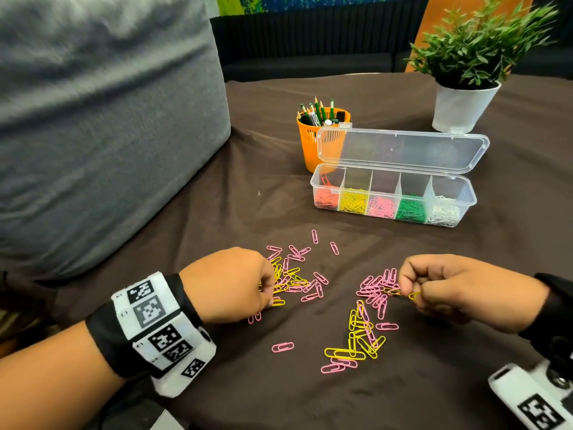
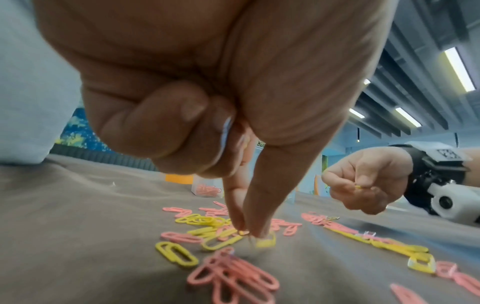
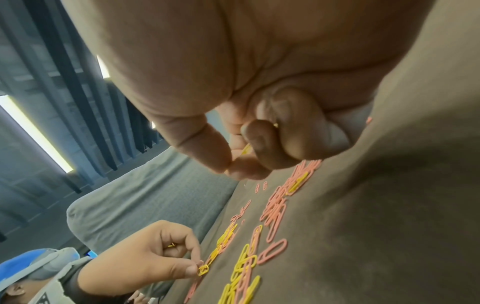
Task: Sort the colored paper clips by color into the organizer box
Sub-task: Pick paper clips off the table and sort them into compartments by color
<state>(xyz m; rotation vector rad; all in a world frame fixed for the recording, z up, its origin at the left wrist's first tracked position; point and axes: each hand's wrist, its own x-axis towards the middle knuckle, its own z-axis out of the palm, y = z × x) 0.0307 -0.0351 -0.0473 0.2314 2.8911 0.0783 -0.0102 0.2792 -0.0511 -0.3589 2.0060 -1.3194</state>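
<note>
Yellow paper clips point(image 1: 353, 352) and pink paper clips point(image 1: 373, 290) lie mixed in two loose scatters on the dark cloth point(image 1: 248, 187), close to the person and well short of the organizer box point(image 1: 392, 197); the left hand point(image 1: 229, 285) is down in the near-left scatter, thumb and forefinger pinching a yellow clip there, more yellow tucked in its curled fingers; the right hand point(image 1: 446, 287) hovers over the right scatter, fingers curled round a small bunch of yellow clips, one poking out; the box stands open, lid tipped back, five compartments already loaded: orange-red, yellow, pink, green, white; by my read most of the sorting is done, only yellow and pink left on the cloth, and plenty of them; beyond the box, an orange pencil cup point(image 1: 322, 141) and a potted plant point(image 1: 465, 88)
</note>
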